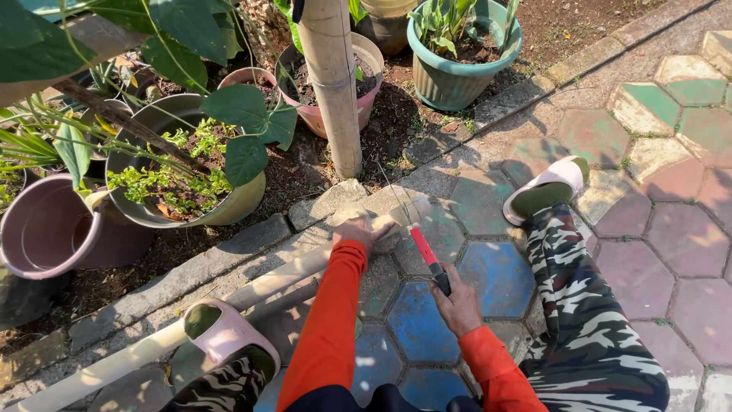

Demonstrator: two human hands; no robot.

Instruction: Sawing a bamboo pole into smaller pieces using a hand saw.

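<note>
A long pale bamboo pole lies across the stone curb and the painted paving. My left hand presses down on it near its right end. My right hand grips the dark handle of a small saw with a red shaft. The saw's thin blade rests across the pole just right of my left hand. Both arms wear orange sleeves. My left foot in a pink slipper stands on the pole farther left. My right foot is set on the paving to the right.
An upright bamboo post rises from the soil just behind the curb. Potted plants crowd the bed: a teal pot, a pink pot, an olive pot and an empty mauve pot. Coloured hexagonal pavers spread to the right.
</note>
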